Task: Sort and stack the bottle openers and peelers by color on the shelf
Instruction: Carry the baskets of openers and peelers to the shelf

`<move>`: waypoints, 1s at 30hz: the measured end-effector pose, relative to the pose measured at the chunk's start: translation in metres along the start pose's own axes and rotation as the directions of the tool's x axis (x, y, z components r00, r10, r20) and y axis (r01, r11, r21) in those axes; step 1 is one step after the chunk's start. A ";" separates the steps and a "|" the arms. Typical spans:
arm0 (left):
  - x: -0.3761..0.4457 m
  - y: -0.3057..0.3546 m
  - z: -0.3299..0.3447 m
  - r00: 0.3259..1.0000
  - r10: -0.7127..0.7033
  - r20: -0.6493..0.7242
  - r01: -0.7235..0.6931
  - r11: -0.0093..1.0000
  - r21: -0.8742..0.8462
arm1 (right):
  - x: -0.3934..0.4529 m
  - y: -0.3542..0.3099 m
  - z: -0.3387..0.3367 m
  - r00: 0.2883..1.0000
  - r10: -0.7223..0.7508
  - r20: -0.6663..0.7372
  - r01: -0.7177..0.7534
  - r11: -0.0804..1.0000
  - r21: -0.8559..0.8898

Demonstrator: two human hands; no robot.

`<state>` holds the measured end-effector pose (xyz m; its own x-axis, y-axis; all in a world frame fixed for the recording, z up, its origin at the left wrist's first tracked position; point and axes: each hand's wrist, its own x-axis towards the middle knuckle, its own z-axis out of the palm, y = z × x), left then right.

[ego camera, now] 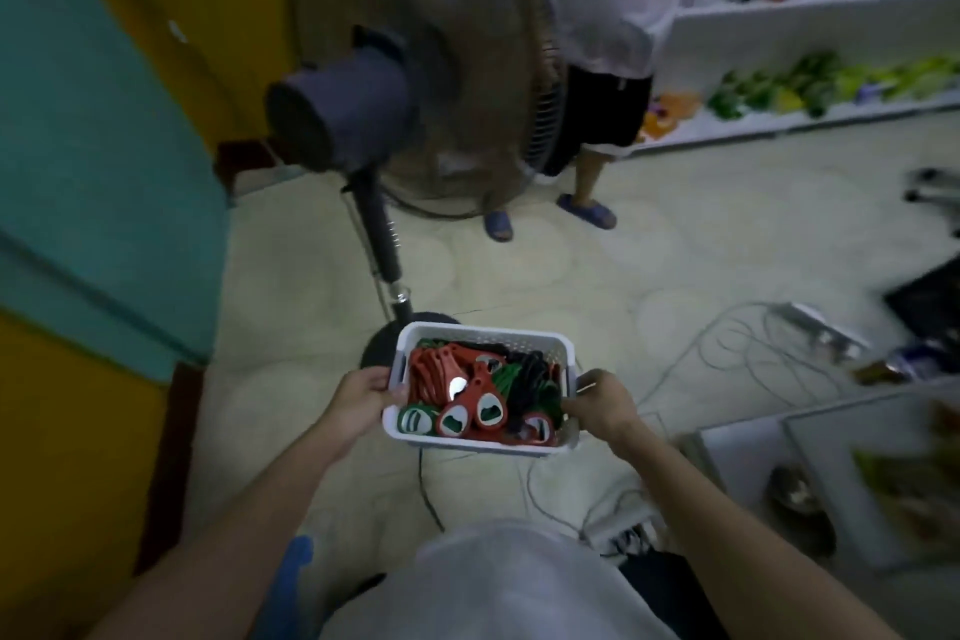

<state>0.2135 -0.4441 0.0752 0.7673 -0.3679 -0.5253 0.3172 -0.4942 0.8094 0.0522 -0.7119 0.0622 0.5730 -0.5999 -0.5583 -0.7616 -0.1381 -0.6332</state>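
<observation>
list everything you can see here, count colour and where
basket: one, white, held above the floor, centre
bottle openers and peelers: a mixed pile, red, green and black, in the basket
fan: one, dark, standing behind the basket
shelf: one, white, far right, holding blurred green and yellow goods
cables: several, pale, on the floor at right
other person: one, white top, dark shorts, blue slippers, beside the shelf
left hand: grips the basket's left rim
right hand: grips its right rim
</observation>
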 end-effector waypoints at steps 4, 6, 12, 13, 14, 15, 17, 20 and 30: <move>0.023 0.062 0.076 0.993 0.030 0.117 -0.037 0.997 0.064 | 0.006 0.028 -0.084 0.991 0.060 -0.117 -0.048 0.994 0.098; 0.035 0.092 0.109 0.983 0.052 0.176 -0.070 0.993 0.097 | 0.008 0.038 -0.119 0.981 0.079 -0.176 -0.055 0.989 0.141; 0.069 0.177 0.204 0.951 0.123 0.282 -0.174 0.971 0.163 | 0.022 0.060 -0.209 0.934 0.154 -0.322 -0.062 0.958 0.278; 0.078 0.189 0.221 0.946 0.135 0.294 -0.191 0.967 0.171 | 0.027 0.063 -0.223 0.923 0.170 -0.345 -0.065 0.953 0.295; 0.087 0.200 0.237 0.941 0.146 0.306 -0.206 0.963 0.172 | 0.032 0.066 -0.236 0.911 0.184 -0.369 -0.064 0.947 0.315; 0.097 0.212 0.255 0.934 0.158 0.320 -0.220 0.961 0.167 | 0.037 0.068 -0.250 0.898 0.201 -0.391 -0.065 0.940 0.335; 0.117 0.236 0.292 0.923 0.171 0.344 -0.232 0.961 0.147 | 0.050 0.071 -0.277 0.876 0.232 -0.424 -0.071 0.929 0.362; 0.156 0.273 0.353 0.909 0.154 0.386 -0.208 0.973 0.103 | 0.077 0.077 -0.317 0.840 0.272 -0.469 -0.079 0.917 0.392; 0.304 0.402 0.540 0.820 0.073 0.567 -0.153 0.984 0.094 | 0.215 0.070 -0.452 0.716 0.475 -0.512 -0.173 0.831 0.529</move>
<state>0.2734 -1.1797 0.0996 0.3365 -0.7848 -0.5204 0.1424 -0.5038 0.8520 -0.0154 -1.2070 0.1404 -0.1065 -0.8986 -0.4257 -0.5721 0.4056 -0.7129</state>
